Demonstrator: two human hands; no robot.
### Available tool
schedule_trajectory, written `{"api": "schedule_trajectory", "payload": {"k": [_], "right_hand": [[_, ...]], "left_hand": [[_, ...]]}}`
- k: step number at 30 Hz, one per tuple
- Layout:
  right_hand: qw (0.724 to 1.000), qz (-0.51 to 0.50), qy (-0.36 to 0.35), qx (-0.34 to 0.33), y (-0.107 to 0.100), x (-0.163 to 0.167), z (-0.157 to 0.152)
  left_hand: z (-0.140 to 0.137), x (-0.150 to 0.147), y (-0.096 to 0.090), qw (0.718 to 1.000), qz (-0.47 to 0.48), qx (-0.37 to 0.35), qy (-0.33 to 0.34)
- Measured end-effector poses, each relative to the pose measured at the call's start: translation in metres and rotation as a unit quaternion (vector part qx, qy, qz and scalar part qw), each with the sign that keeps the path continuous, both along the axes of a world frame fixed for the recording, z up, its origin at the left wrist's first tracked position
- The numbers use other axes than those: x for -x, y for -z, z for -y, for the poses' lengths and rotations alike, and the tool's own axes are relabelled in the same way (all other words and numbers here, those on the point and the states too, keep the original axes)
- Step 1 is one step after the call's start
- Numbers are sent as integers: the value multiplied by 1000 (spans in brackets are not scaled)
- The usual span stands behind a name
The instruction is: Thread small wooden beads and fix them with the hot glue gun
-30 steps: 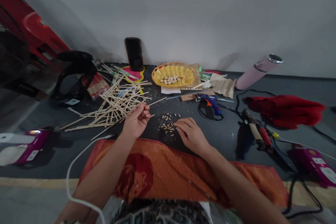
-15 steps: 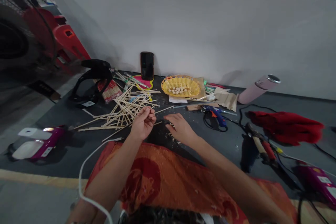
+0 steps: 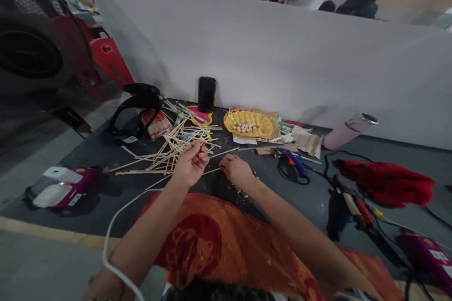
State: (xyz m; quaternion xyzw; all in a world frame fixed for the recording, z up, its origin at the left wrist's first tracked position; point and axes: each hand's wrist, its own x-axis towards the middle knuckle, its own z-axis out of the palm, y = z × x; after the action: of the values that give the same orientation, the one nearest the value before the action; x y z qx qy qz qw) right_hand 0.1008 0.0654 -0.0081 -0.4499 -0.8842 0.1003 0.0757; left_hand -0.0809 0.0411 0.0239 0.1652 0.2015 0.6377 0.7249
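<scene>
My left hand (image 3: 191,163) is raised over the near edge of a loose pile of thin wooden sticks (image 3: 165,153). Its thumb and fingers are pinched together, and whatever is between them is too small to make out. To the right, my right hand (image 3: 237,170) rests low at the dark tabletop with its fingers curled down. The fingertips are beside the end of a stick; what they hold, if anything, is hidden. Small pale crumbs (image 3: 242,193) lie under and near this hand. Beyond both hands stands a yellow woven basket (image 3: 231,117) with small whitish pieces (image 3: 245,128) in it.
A phone (image 3: 206,94) leans on the white partition. A blue glue gun (image 3: 294,162), pink flask (image 3: 348,131), red cloth (image 3: 388,181) and pliers (image 3: 353,202) are on the right. A black strap-like headset (image 3: 136,108) and purple device (image 3: 70,187) are left. A white cable (image 3: 113,225) crosses my left forearm.
My right hand's fingers, stretched over the crumbs before, have curled in toward the table. My left hand keeps its pinch. The whole view has shifted, showing more beyond the partition.
</scene>
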Motion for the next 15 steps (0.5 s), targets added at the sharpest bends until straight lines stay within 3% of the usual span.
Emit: {"api": "schedule_trajectory", "payload": {"k": [6, 11, 15], "right_hand": [[998, 51, 20, -31, -9, -15, -2], [996, 71, 40, -32, -11, -39, -10], [996, 64, 48, -40, -10, -34, -21]], "left_hand": [[4, 8, 10, 999, -40, 21, -5], [-2, 15, 11, 1000, -17, 14, -15], [-3, 10, 10, 1000, -24, 18, -4]]}}
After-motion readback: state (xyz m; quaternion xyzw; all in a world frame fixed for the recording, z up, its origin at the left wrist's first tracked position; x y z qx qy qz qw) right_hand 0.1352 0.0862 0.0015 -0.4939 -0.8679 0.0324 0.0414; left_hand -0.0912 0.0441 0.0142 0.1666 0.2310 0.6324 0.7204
